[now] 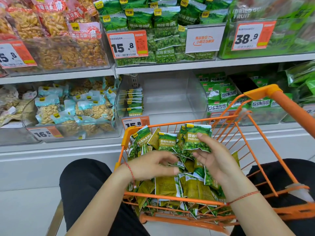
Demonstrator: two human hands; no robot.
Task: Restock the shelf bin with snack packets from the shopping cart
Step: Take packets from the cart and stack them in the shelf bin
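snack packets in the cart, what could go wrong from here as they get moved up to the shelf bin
1. The right hand holds a small stack of snack packets loosely; some could slip and fall outside the shopping cart on the way up.
2. The shelf bin holds only one neat row at its left wall; packets dropped in carelessly could topple it.
3. Similar green pea packets sit in the bin above, so flavours might get mixed.

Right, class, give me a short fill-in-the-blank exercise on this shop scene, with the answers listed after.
1. The right hand holds a green snack packet above the ____ cart.
2. The clear bin behind the cart holds one row of packets against its ____ wall.
3. Both wrists wear a thin ____ string.

Answers: orange; left; red
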